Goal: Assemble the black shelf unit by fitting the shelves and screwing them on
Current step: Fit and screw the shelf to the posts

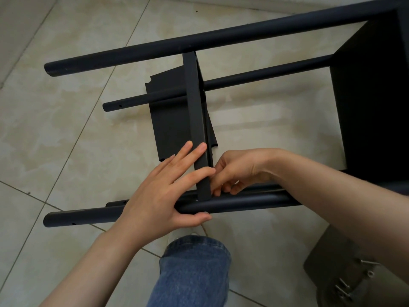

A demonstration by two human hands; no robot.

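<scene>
The black shelf unit lies on its side on the tiled floor, its round posts running left to right. A fitted shelf (371,103) closes the right end. A second shelf (194,111) stands edge-on between the far post (221,38) and the near post (243,201). My left hand (168,191) grips the near post, fingers spread against the shelf edge and thumb under the post on a small silver screw head (205,212). My right hand (239,171) is curled at the shelf's near corner, fingertips pinched at the joint; what they hold is hidden.
A loose black shelf panel (170,125) lies flat on the floor under the frame. A grey tray (332,260) with several silver screws sits at the lower right. My knee in blue jeans (192,271) is below the near post.
</scene>
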